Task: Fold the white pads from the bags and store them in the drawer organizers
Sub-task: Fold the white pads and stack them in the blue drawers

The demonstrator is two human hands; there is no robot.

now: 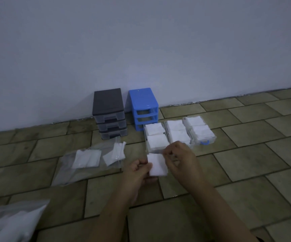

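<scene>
A small white pad [157, 164] is held just above the tiled floor between both hands. My left hand [138, 170] pinches its left edge and my right hand [181, 158] pinches its upper right corner. Behind them lie three clear drawers [179, 132] pulled out on the floor, each filled with folded white pads. The blue organizer frame [142, 103] stands against the wall with its slots vacant. Left of it is the dark grey organizer [108, 112] with its drawers in place. Two clear bags [95, 158] with white pads lie on the floor to the left.
A larger clear bag [10, 222] with white contents lies at the bottom left corner. The grey wall [141, 49] runs close behind the organizers. Brown floor tiles [254, 189] stretch to the right.
</scene>
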